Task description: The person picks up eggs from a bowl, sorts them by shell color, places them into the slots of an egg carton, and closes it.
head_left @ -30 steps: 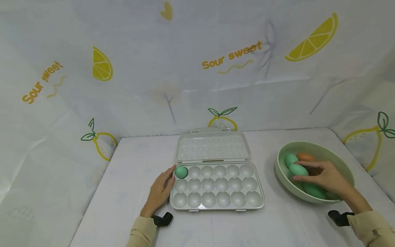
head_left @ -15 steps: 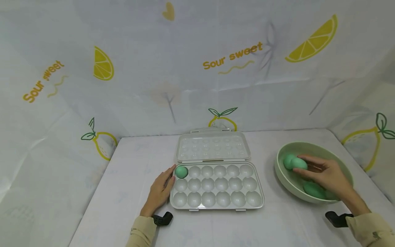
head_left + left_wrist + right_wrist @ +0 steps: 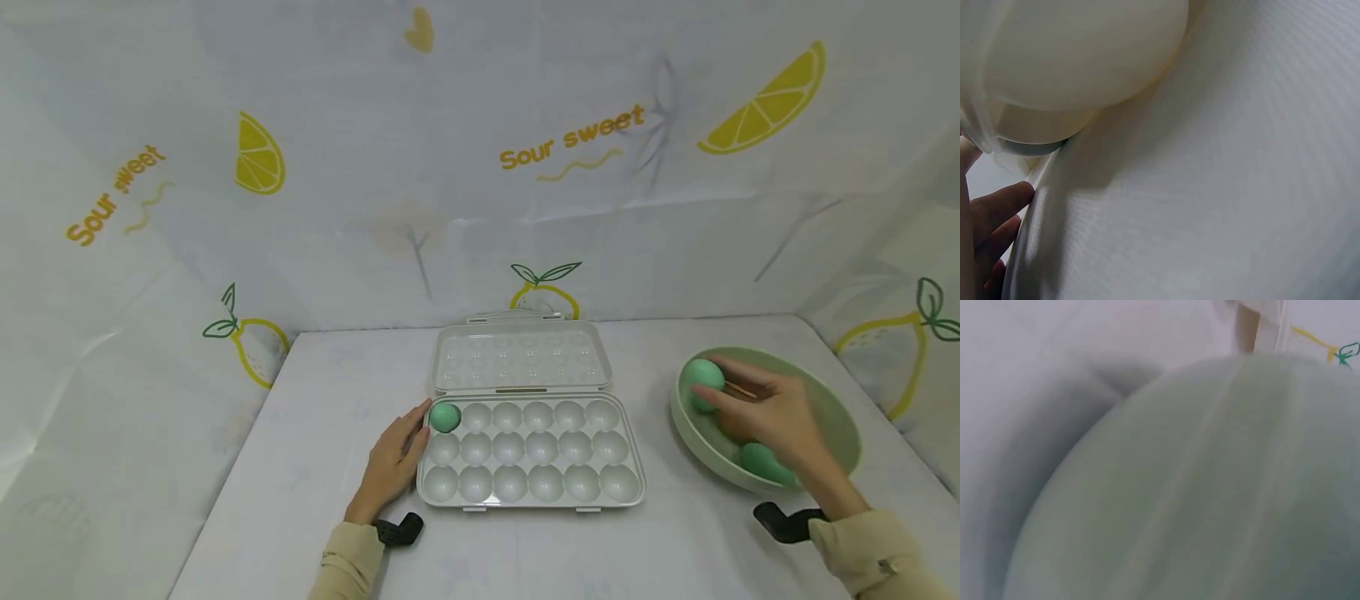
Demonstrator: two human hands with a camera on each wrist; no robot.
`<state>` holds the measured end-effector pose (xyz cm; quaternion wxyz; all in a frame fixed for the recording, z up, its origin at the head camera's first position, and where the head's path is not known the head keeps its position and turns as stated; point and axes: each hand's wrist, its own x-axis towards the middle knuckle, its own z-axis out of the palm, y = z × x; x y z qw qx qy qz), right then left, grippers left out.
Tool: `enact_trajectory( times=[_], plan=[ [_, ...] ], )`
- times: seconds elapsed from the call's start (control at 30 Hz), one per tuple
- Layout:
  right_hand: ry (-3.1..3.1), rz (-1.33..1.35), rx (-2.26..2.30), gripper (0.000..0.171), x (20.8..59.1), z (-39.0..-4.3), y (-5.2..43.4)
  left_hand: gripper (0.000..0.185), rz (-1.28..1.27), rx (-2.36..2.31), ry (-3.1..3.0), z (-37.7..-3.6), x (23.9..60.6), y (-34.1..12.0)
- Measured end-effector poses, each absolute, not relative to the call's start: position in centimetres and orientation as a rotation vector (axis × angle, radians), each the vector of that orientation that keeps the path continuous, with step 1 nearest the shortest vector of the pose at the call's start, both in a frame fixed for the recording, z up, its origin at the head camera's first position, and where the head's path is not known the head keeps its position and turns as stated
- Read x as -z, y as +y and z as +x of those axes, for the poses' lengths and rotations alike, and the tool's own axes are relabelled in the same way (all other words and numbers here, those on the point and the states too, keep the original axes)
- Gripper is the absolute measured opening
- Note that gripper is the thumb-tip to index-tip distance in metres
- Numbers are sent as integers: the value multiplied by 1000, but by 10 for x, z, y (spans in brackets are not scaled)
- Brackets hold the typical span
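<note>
The left hand rests against the side of the tray, fingers loosely extended, gripping nothing. Glossy pale plastic, the tray is pitted with round hollows; a smooth green egg fills the far-left one. Rightward, at the left side of a round pale-green bowl, a second green egg lies pinched between the right hand's thumb and fingertips.

Green bowl against white surface
</note>
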<state>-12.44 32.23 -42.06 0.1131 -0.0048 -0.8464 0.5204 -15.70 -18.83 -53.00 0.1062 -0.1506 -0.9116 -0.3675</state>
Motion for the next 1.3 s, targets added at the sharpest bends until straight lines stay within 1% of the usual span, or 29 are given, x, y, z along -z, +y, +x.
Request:
enact_trajectory(
  times=[0.1,0.23,0.4,0.77,0.97,1.3],
  plan=[
    [-2414,2,-1633,54,420,-128,311,47,-452,1079,-2679,-158,531,-188],
    [-2300,131,-1746,54,421,-134,296,47,-462,1083,-2667,-158,531,-189],
    [-2266,229,-1748,50,423,-141,274,47,-460,1093,-2664,-158,531,-189],
    [-2260,319,-1759,43,431,-152,231,47,-447,1096,-2672,-159,533,-190],
    [-2243,376,-1801,45,437,-155,205,47,-446,1098,-2685,-159,529,-188],
    [-2163,437,-2000,51,441,-159,156,48,-446,1081,-2681,-159,532,-189]
  ],
)
